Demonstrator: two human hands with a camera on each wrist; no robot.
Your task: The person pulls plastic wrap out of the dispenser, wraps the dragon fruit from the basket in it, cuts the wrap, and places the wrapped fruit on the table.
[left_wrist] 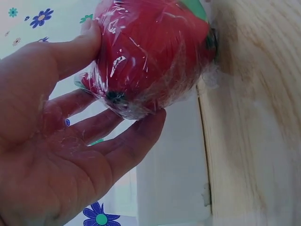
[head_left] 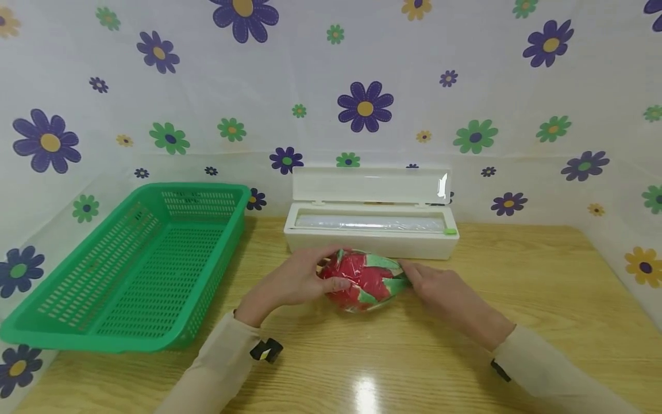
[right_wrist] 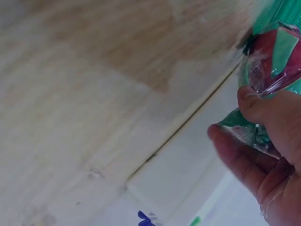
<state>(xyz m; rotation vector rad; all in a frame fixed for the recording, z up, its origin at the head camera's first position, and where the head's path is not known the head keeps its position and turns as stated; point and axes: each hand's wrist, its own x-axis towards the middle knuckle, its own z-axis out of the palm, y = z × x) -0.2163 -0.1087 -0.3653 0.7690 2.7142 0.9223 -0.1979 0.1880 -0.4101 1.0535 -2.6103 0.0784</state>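
Note:
A red dragon fruit (head_left: pixel 357 279) with green scales, wrapped in clear cling film, is held between both hands just in front of the white cling film box. My left hand (head_left: pixel 297 279) grips its rounded end, the thumb on the near side and the fingers around the far side. In the left wrist view, crinkled film (left_wrist: pixel 141 106) bunches at that end of the fruit. My right hand (head_left: pixel 439 287) pinches the green pointed end at the right. The right wrist view shows thumb and fingers around the film-covered green tips (right_wrist: pixel 235 120).
Behind the fruit stands the white cling film box (head_left: pixel 372 244), its lid (head_left: pixel 369 184) raised and a film roll (head_left: pixel 369 222) inside. A green slider (head_left: pixel 450 232) sits at its right end. To the left is a green perforated basket (head_left: pixel 160 276) on the wooden table (head_left: pixel 527 276). A flower-patterned cloth hangs behind.

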